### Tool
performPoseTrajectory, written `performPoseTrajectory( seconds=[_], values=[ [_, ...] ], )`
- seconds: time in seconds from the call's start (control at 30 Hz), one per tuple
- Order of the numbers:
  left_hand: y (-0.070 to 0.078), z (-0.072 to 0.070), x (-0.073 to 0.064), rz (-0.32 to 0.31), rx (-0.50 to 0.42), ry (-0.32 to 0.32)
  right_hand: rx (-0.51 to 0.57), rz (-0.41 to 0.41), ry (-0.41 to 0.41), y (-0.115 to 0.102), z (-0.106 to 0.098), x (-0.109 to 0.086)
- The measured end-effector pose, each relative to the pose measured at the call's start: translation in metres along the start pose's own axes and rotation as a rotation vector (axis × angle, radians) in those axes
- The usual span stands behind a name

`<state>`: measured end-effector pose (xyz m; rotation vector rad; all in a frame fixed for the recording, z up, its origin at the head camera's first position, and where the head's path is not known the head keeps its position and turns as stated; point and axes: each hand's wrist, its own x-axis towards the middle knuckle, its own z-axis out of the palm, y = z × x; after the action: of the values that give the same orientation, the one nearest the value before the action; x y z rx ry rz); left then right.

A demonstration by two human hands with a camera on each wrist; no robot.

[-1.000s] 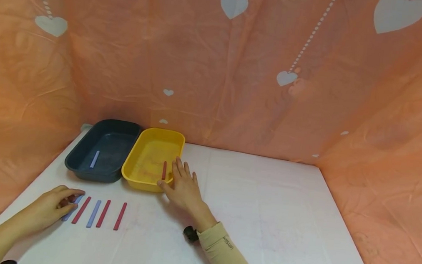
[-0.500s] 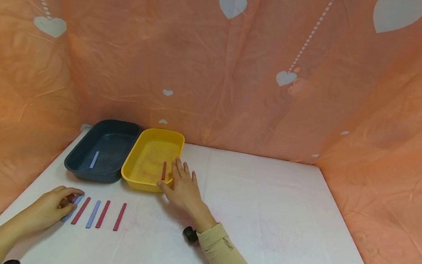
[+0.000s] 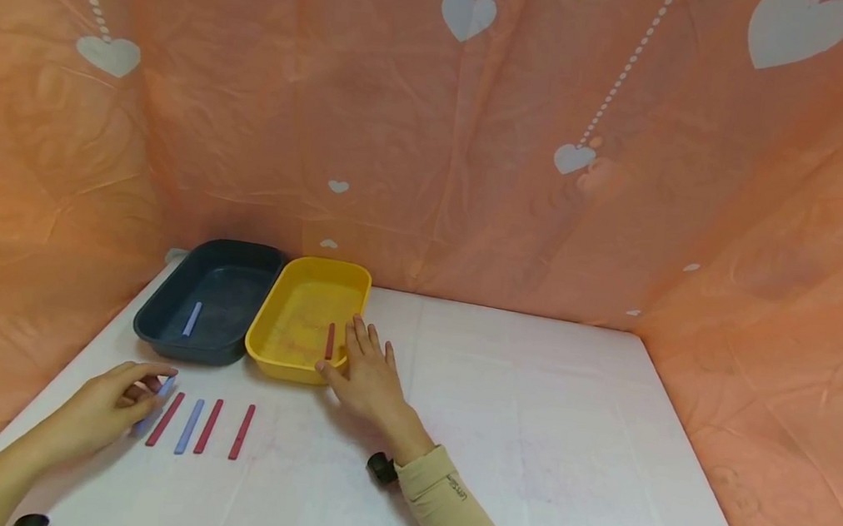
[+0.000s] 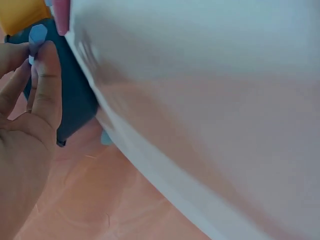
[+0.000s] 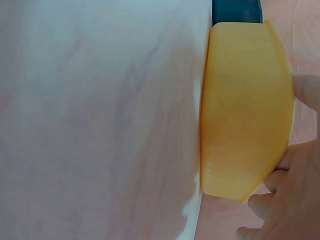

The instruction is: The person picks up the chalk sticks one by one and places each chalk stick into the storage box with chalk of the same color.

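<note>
At the left of the white table (image 3: 526, 439), you have a blue stick (image 4: 38, 34) pinched between the thumb and fingers of your left hand (image 3: 104, 406) — whether its lower end touches the surface, I cannot tell. Just to its right lies a red stick (image 3: 165, 419), then a second blue stick (image 3: 189, 426), then two more red sticks (image 3: 208, 426), the last set slightly apart. Behind these stands a dark tray (image 3: 239, 280) with a pale blue stick (image 3: 192, 319) lying in it; right beside it is a yellow tray (image 3: 306, 295) holding a dark red stick (image 3: 330, 341). Your right hand (image 3: 369, 380) touches the yellow tray's near right corner, fingers extended and apart from the thumb — a tan sleeve (image 3: 453, 508) covers that forearm. Orange cloth (image 3: 375, 100) printed with white hearts (image 3: 469, 16) hangs behind.
</note>
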<state>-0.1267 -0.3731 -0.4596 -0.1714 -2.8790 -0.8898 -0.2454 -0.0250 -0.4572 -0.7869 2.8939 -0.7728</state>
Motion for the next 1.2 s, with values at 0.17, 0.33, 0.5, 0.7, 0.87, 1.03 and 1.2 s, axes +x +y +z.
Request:
performPoseTrajectory(
  seconds=[0.17,0.33,0.5,0.7,0.87,1.03,1.2],
  values=[
    [0.006,0.000,0.004,0.052,-0.050,0.058,0.006,0.003,0.000,0.000,0.000,0.000],
    [0.016,-0.003,0.011,0.042,-0.084,0.075,0.012,-0.002,0.005,0.001,0.000,0.000],
    [0.028,-0.007,0.022,0.036,-0.100,0.095,0.008,0.001,0.003,0.002,0.000,0.000],
    [0.034,-0.010,0.039,0.079,-0.113,0.169,-0.007,-0.007,0.003,0.002,0.001,0.001],
    [0.039,-0.015,0.057,0.058,-0.103,0.171,-0.012,-0.016,0.003,0.003,0.001,0.002],
    [0.040,-0.016,0.080,0.025,-0.090,0.152,-0.005,-0.030,-0.005,0.003,0.000,0.002],
    [0.032,-0.014,0.100,0.005,-0.072,0.116,0.003,-0.028,-0.016,0.002,-0.001,0.001]
  ],
)
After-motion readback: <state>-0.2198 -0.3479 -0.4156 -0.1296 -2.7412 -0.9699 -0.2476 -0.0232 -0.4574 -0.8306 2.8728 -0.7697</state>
